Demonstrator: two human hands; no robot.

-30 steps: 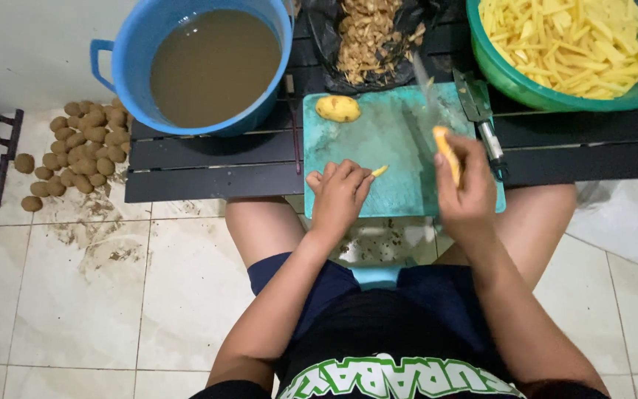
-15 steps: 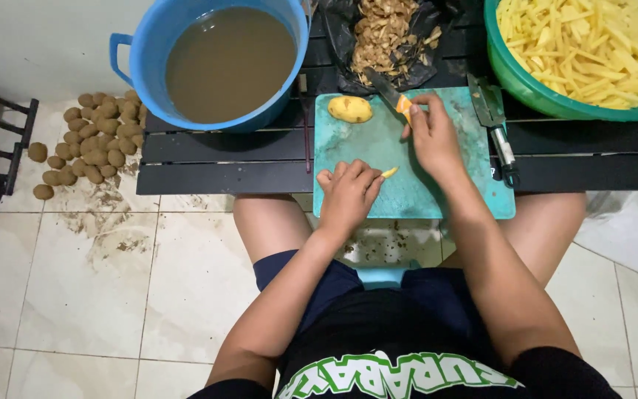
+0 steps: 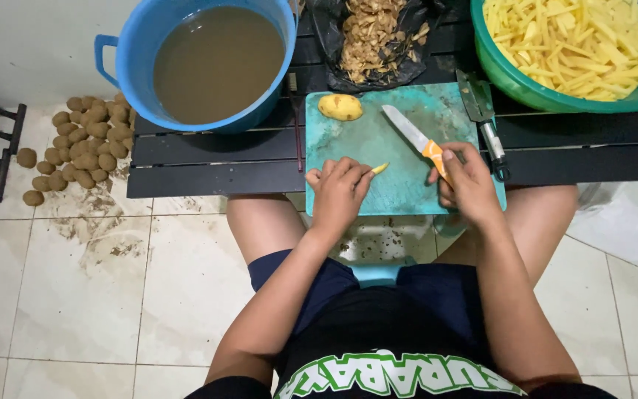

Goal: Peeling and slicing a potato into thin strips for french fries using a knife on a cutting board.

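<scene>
Two hands on the teal cutting board. Your right hand is closed around the knife, orange handle, blade resting flat on the board. Left hand pinches a small potato sliver: light, wet, likely slippery. Peeled potato sits at the far corner; probably firm, rolls easily, so take it across the middle.
</scene>
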